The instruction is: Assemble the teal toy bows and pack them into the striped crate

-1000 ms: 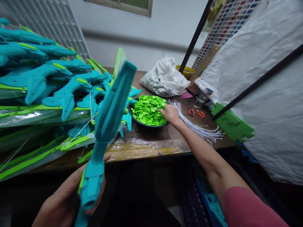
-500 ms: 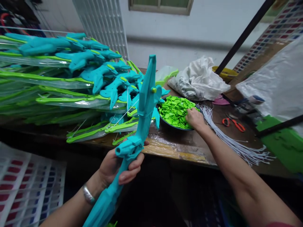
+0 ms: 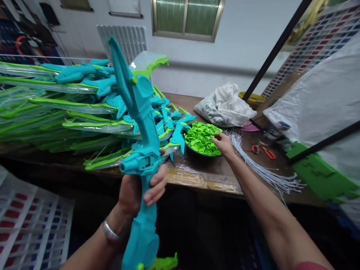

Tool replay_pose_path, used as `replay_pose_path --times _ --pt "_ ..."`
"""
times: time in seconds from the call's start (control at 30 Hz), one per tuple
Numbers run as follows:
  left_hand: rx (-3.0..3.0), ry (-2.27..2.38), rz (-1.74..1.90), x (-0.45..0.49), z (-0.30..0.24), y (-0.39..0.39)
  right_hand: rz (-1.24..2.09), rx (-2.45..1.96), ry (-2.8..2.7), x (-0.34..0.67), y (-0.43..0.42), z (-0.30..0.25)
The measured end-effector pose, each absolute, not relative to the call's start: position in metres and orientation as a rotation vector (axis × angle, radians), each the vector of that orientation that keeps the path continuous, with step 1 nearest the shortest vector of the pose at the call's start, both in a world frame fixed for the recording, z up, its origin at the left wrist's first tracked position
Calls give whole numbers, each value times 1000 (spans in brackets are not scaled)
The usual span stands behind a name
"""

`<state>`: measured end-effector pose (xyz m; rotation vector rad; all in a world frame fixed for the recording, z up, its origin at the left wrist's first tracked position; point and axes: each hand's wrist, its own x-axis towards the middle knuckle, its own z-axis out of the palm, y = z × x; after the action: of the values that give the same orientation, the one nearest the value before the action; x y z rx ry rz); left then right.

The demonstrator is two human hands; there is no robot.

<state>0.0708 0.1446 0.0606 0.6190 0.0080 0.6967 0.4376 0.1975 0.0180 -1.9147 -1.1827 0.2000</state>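
My left hand (image 3: 143, 191) is wrapped around the grip of a teal plastic toy bow (image 3: 147, 131), which stands nearly upright before me. A clear limb with a green edge (image 3: 153, 67) sticks out near its top, and another green part shows at its lower end. My right hand (image 3: 223, 144) is over the right side of a dark bowl (image 3: 194, 150) heaped with small bright green plastic pieces (image 3: 201, 137). Its thumb and fingers are pinched together; whatever is between them is too small to make out against the pile.
Several teal and green toy bows (image 3: 84, 88) are stacked at left on the table (image 3: 180, 99). Right of the bowl lie white cords (image 3: 258, 165) and red-handled pliers (image 3: 264, 150). Behind are a white sack (image 3: 226, 105) and a yellow basin (image 3: 251, 98). A dark pole (image 3: 277, 50) slants at right.
The toy bow has turned and its top has swung left, bringing the green-edged limb into view. My right hand has risen slightly from among the green pieces. The camera view has shifted.
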Motion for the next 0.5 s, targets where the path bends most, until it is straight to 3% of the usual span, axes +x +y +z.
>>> replay_pose_path --times 0.37,0.5 --pt "643 313 888 96 22 111 1071 -901 -1174 243 65 66" --pt "756 567 1043 88 25 102 983 -922 -1205 205 47 55"
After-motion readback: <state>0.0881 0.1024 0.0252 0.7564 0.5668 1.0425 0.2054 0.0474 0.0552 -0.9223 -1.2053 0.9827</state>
